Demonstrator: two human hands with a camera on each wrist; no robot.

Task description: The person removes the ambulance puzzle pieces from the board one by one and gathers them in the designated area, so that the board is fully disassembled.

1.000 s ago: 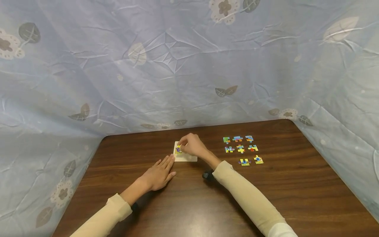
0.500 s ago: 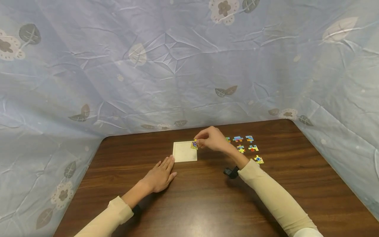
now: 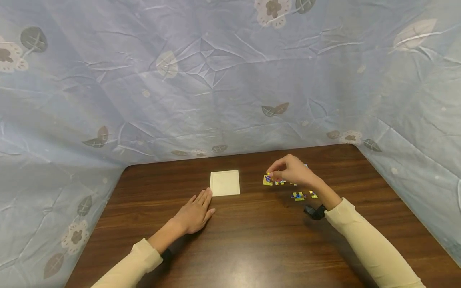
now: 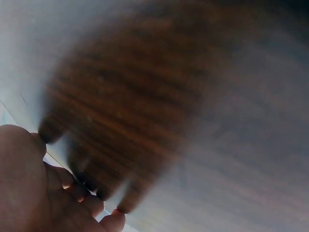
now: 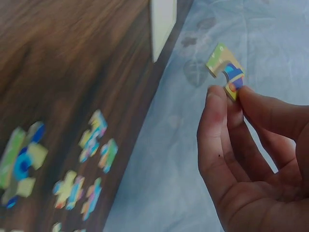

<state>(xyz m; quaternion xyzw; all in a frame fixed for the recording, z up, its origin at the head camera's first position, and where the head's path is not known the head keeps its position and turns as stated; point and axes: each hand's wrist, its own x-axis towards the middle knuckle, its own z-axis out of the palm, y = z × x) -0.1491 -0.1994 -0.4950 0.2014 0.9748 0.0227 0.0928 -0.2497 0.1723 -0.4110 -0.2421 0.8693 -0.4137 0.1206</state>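
Observation:
My right hand (image 3: pixel 294 173) pinches a jigsaw puzzle piece (image 3: pixel 267 181) between thumb and fingertips, over the table to the right of a cream square board (image 3: pixel 225 183). Up close in the right wrist view, this jigsaw puzzle piece (image 5: pixel 218 59) shows green, yellow, blue and purple, with a curved notch. My left hand (image 3: pixel 193 214) lies flat on the table, fingers straight, fingertips at the board's near left corner. In the left wrist view, the left hand (image 4: pixel 58 198) rests on the wood with its fingers spread.
Loose puzzle pieces lie in rows at the right, partly hidden behind my right hand; one with a blue ring (image 3: pixel 298 196) is nearest me. The wooden table (image 3: pixel 230 240) ends at the back against a floral cloth (image 3: pixel 216 112), which also hangs along both sides.
The right hand has lifted the puzzle piece off the board and carried it right, toward the loose pieces. The board's face is bare now. My left hand stays in place.

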